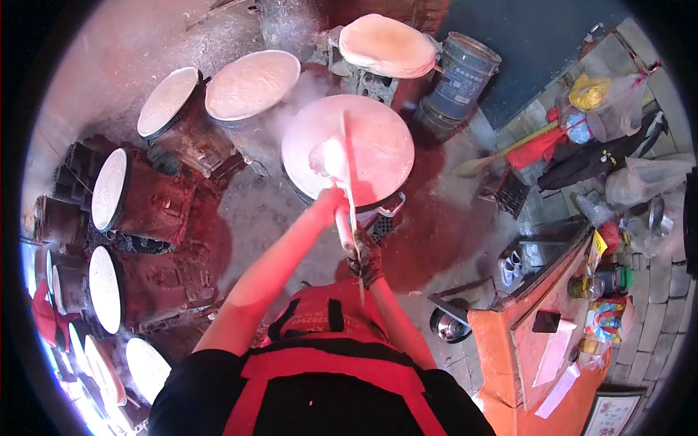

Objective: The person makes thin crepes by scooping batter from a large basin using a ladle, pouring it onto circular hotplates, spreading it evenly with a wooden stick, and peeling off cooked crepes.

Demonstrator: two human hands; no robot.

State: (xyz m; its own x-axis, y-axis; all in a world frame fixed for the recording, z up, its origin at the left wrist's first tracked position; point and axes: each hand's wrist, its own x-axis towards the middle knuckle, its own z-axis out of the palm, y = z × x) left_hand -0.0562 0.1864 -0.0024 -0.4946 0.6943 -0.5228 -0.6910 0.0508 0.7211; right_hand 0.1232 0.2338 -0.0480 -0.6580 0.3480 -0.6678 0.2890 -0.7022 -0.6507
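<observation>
A large round pot (392, 156) of pale, steaming liquid stands in front of me. Over its surface is a white ladle (334, 158), its bowl partly lost in steam and glare. My bare left hand (332, 200) is closed around the ladle's pale handle close to the bowl. Lower down, my right hand (368, 256), in a dark glove, is wrapped around a long thin stick (347, 145) that reaches up across the pot. The ladle handle's lower end meets the gloved fingers; whether they grip it too is unclear.
Several lidded or filled drums, such as a pale-topped drum (253, 83), curve along the left. A thick stack of round pale sheets (387, 46) rests behind the pot, beside a blue metal drum (462, 76). At right is an orange-covered table (502, 356) with a phone (547, 320).
</observation>
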